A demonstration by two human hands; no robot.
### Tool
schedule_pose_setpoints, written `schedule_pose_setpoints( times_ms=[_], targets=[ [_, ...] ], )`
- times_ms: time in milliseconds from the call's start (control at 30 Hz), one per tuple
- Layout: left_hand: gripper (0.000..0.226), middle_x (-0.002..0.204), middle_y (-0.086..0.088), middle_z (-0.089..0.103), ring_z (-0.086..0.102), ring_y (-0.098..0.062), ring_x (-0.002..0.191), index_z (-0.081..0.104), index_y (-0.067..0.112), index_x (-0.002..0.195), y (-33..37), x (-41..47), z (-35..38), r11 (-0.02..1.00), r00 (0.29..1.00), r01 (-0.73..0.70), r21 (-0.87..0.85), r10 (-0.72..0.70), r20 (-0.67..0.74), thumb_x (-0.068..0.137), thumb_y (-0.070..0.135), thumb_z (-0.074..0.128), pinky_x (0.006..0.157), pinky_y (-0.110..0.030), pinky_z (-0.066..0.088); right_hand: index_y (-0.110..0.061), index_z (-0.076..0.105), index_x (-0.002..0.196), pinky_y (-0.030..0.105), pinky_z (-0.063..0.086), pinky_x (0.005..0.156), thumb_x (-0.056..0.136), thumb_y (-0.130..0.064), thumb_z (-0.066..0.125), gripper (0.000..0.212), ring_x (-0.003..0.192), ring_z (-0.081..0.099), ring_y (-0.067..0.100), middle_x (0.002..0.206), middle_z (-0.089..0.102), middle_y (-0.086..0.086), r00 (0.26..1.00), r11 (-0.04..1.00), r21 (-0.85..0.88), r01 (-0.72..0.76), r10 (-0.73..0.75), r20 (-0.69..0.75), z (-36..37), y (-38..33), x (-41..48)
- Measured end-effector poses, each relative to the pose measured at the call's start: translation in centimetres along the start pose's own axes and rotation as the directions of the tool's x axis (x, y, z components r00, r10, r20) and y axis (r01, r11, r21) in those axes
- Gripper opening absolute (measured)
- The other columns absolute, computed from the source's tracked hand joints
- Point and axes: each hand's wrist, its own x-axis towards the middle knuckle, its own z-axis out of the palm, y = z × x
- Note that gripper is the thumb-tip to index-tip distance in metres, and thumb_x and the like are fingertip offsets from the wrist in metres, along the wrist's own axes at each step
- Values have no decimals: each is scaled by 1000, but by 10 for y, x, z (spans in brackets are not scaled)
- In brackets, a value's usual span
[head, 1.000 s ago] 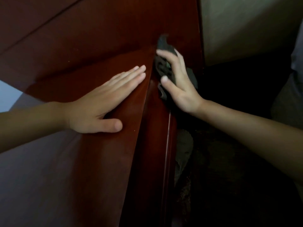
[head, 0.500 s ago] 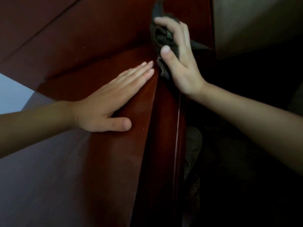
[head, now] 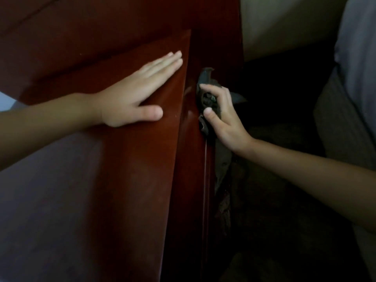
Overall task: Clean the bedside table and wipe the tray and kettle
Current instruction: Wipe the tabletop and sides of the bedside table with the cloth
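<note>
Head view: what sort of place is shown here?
Probably a bedroom corner: a glossy red-brown bedside table, a matching wood panel behind it, and a pale wall. The right hand grips a dark cloth.

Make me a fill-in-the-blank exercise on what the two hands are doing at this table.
1. The left hand lies ____ on top of the bedside table, fingers straight.
2. The right hand grips a dark cloth against the table's ____, not its top.
3. The hand that holds nothing is the ____ one.

Missing words: flat; side; left.
</note>
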Motion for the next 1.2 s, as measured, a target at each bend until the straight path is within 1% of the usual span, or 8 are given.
schedule_pose_setpoints(
  times_ms=[233,433,633,700,867,1067,1133,1200],
  targets=[
    [103,159,-11,9,5,-19,147,8,9,151,12,-15,-4,976,997,80,202,-75,-32,79,82,8,119,-40,11,-18,42,126,32,33,108,94,-24,44,32,121,44,13,125,46,9,995,997,69,-27,33,-89,6,-64,-21],
    [67,147,-3,38,23,-7,135,35,14,144,32,-102,5,985,968,171,0,-168,-187,87,50,27,109,-31,20,-24,51,118,4,28,95,91,-21,44,28,106,41,-11,112,42,-4,1000,990,-144,-8,7,-11,8,-122,-36],
    [51,136,17,39,23,2,129,48,33,130,77,-161,19,994,981,91,-65,-101,-164,86,53,33,106,-36,27,-18,62,105,35,37,98,86,-21,47,25,111,48,19,111,47,-1,990,943,-325,74,-29,142,18,-171,-95],
    [65,145,15,34,17,0,134,41,34,138,95,-168,18,997,992,73,-13,-74,-99,82,63,29,108,-37,25,-22,64,102,39,37,99,84,-22,48,23,111,49,20,109,49,-4,974,911,-407,66,30,225,18,-191,-105],
    [111,158,14,-13,-7,-5,142,-12,26,150,117,-181,24,973,969,93,210,-137,205,69,86,35,118,-39,13,-23,59,101,12,42,80,80,-16,49,25,88,56,-3,103,53,4,964,916,-400,-32,135,231,25,-241,-99],
    [121,160,4,5,4,-13,144,5,22,152,108,-180,31,991,996,59,116,-67,67,59,93,36,116,-35,14,-17,42,113,22,48,71,88,-4,45,28,78,57,-1,100,51,-3,999,992,-126,17,-21,-32,58,-260,-70],
    [126,158,4,15,10,-9,140,16,24,151,103,-185,36,999,999,49,-25,-49,-8,49,97,32,112,-28,14,-11,41,121,22,46,81,87,-11,51,36,89,57,-1,106,51,-2,1000,928,-373,-14,17,6,66,-246,-79],
    [122,154,5,24,15,-3,133,27,27,147,102,-191,41,987,991,86,-135,-98,-88,46,94,42,107,-24,16,-19,41,130,38,36,101,86,-31,57,48,119,46,17,130,45,3,981,675,-738,33,120,153,68,-226,-89]
  ],
)
